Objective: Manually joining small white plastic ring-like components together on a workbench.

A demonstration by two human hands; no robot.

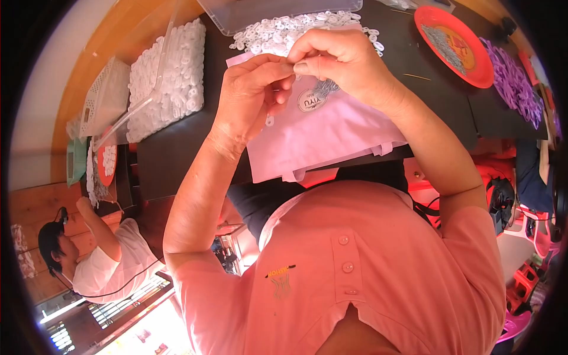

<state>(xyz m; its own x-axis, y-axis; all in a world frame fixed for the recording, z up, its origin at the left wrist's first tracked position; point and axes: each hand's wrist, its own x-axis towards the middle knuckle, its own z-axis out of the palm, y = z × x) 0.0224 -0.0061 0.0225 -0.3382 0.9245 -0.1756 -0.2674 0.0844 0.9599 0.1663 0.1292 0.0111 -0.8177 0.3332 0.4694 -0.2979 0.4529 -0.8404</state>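
My left hand [255,83] and my right hand [346,62] meet fingertip to fingertip above a pink fabric bag [331,133]. Both pinch at the same spot; whatever is between the fingers is too small and covered to name. On the bag, partly behind my right hand, lies a little heap of grey metal pieces [325,89], next to a round printed emblem. A small white oval piece [270,120] shows just below my left hand. Beyond my hands spreads a loose pile of white oval pieces [266,32] with holes in them.
A clear plastic bin [284,9] stands behind the pile. Rows of white pieces form a thick block [171,77] at left. At right are a red plate [482,65] holding grey metal pieces and a purple cord bundle [515,86]. A co-worker [112,260] sits at far left.
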